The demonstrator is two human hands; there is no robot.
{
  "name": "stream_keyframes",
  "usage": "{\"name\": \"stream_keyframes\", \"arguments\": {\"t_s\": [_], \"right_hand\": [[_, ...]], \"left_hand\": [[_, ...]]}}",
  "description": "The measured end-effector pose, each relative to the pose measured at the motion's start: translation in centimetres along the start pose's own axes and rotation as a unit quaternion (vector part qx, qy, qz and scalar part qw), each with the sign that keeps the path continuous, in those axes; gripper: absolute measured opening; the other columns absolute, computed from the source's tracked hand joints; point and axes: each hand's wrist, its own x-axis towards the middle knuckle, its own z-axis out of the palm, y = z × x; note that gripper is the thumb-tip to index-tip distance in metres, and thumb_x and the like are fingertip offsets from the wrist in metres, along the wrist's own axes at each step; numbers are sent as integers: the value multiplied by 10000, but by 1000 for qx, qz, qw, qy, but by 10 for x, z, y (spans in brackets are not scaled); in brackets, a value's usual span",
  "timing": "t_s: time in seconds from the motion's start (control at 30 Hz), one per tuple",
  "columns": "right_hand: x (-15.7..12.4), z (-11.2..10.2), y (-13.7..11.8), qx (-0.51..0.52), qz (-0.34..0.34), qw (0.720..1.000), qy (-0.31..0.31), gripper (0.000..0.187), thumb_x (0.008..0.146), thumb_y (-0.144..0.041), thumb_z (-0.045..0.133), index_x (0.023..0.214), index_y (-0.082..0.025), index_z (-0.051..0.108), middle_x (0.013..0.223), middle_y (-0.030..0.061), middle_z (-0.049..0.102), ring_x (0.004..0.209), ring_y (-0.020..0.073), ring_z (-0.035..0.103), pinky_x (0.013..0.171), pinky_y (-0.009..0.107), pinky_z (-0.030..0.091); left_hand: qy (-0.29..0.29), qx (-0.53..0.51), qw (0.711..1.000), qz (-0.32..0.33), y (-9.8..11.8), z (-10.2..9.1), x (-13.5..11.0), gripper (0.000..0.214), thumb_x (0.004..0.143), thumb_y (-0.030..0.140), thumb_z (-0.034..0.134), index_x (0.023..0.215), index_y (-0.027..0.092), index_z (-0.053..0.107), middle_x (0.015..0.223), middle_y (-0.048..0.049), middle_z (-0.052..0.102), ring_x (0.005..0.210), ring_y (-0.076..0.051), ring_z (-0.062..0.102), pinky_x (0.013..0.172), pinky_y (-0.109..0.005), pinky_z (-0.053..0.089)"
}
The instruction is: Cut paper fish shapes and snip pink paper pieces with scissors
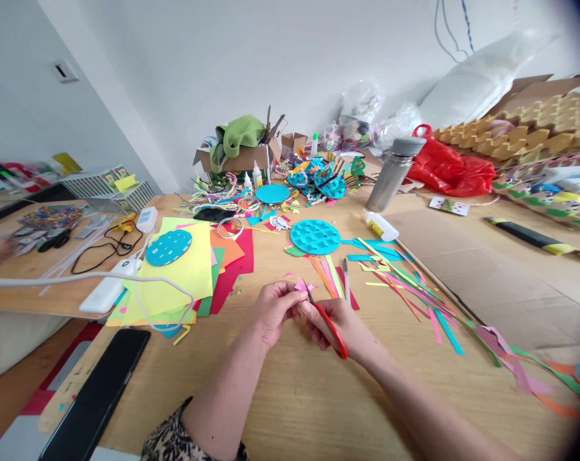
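My left hand (276, 308) pinches a small piece of pink paper (300, 285) between thumb and fingers. Red-handled scissors (332, 330) are in my right hand (340, 317), their blades pointing up and left against the paper. Both hands meet above the middle of the table, fingertips close together. Just beyond them lie several coloured paper strips (322, 276) and a pen (346, 282). Farther back sits a blue disc with a raised pattern (315, 237), partly over a small green paper shape (296, 250).
Stacked coloured paper (198, 275) with a dotted blue oval (169, 248) lies left, crossed by a white cable (102, 278). A black phone (98, 390) is at the front left. A steel bottle (395, 174), glue bottle (382, 226) and cardboard sheet (511, 275) stand or lie right.
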Motion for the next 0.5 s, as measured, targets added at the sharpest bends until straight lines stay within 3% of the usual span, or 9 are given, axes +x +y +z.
{"name": "stream_keyframes", "arguments": {"t_s": [0.5], "right_hand": [[-2,-1,-4,-1,8,1000,-9,620,764,-759,518,589,-164,524,491,7,543,399,95,491,394,204,346]], "left_hand": [[-6,-2,1000,4,-1,-2,0,261,603,296,779,610,155,560,544,32,521,485,-64,425,477,-195,342]]}}
